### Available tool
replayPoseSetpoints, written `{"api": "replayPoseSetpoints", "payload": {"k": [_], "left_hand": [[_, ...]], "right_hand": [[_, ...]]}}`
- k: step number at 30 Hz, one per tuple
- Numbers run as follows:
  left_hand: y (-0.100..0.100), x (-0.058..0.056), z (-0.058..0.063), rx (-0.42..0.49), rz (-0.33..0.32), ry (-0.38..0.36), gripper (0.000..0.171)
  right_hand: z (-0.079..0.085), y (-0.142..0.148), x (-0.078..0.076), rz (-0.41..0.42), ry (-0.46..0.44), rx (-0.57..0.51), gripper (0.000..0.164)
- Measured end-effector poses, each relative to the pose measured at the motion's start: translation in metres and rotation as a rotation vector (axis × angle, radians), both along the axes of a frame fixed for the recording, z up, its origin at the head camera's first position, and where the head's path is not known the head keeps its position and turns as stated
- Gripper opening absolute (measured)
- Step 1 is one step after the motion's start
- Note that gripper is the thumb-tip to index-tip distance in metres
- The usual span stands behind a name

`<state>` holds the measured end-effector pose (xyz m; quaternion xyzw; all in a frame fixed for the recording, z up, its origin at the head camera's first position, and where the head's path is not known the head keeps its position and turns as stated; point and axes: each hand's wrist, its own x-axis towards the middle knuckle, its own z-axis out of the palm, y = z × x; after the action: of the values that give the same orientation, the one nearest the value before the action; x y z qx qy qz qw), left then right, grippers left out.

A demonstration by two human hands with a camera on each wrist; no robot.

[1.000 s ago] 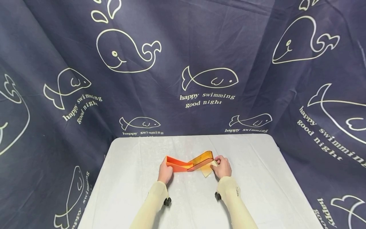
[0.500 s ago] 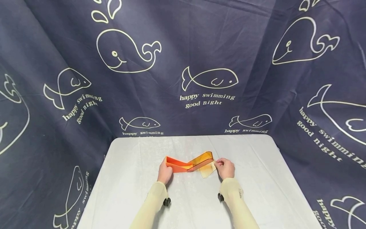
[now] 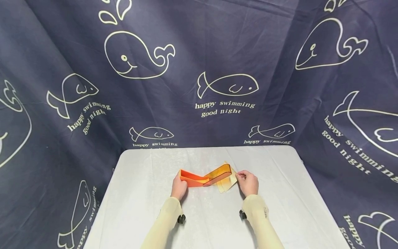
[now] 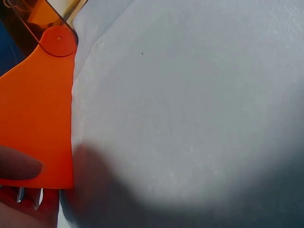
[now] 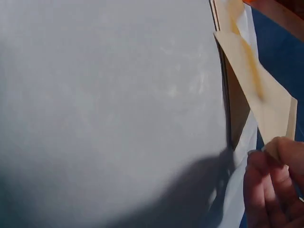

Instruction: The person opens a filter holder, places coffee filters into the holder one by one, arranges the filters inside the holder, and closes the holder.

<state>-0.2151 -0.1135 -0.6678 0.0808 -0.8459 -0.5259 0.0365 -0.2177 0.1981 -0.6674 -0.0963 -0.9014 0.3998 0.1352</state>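
My left hand grips the closed end of an orange plastic case over the white table. In the left wrist view, the thumb presses flat on the case's side. A see-through amber lid, hinged to the case by a round pivot, is swung out to the right. My right hand pinches the corner of a thin beige sheet between thumb and finger. That sheet lies at an angle across other beige layers beneath it, partly hidden behind the lid in the head view.
A white cloth covers the table, whose far edge meets a dark blue curtain printed with fish and whales. Curtain also hangs at both sides. Black wrist cameras sit under the cream sleeves.
My right hand has moved a little to the right, drawing and turning the beige sheet, so more of it shows beyond the lid. The left hand and the case have stayed in place.
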Motion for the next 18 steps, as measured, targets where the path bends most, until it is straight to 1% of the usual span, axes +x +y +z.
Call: {"api": "replayPoseSetpoints", "payload": {"k": [3, 7, 11, 13, 15, 17, 18], "left_hand": [[0.000, 0.000, 0.000, 0.002, 0.003, 0.011, 0.041], [0.001, 0.002, -0.001, 0.033, 0.018, 0.026, 0.041], [0.001, 0.003, -0.002, 0.050, 0.010, 0.039, 0.044], [0.000, 0.004, -0.002, 0.067, 0.001, 0.027, 0.050], [-0.002, 0.005, 0.001, 0.123, -0.008, 0.012, 0.060], [-0.005, 0.008, 0.007, 0.220, -0.010, -0.001, 0.072], [-0.007, 0.009, 0.011, 0.271, -0.013, 0.007, 0.077]], "right_hand": [[0.001, 0.003, 0.000, 0.007, -0.002, -0.033, 0.010], [0.006, 0.009, 0.001, 0.003, -0.025, -0.067, 0.011], [0.017, 0.017, 0.000, -0.005, -0.020, -0.087, 0.014], [0.024, 0.021, 0.000, -0.010, -0.011, -0.111, 0.015], [0.033, 0.024, -0.001, -0.017, -0.002, -0.151, 0.016], [0.041, 0.027, -0.001, -0.018, 0.014, -0.192, 0.016], [0.045, 0.028, -0.001, -0.020, 0.024, -0.213, 0.016]]}}
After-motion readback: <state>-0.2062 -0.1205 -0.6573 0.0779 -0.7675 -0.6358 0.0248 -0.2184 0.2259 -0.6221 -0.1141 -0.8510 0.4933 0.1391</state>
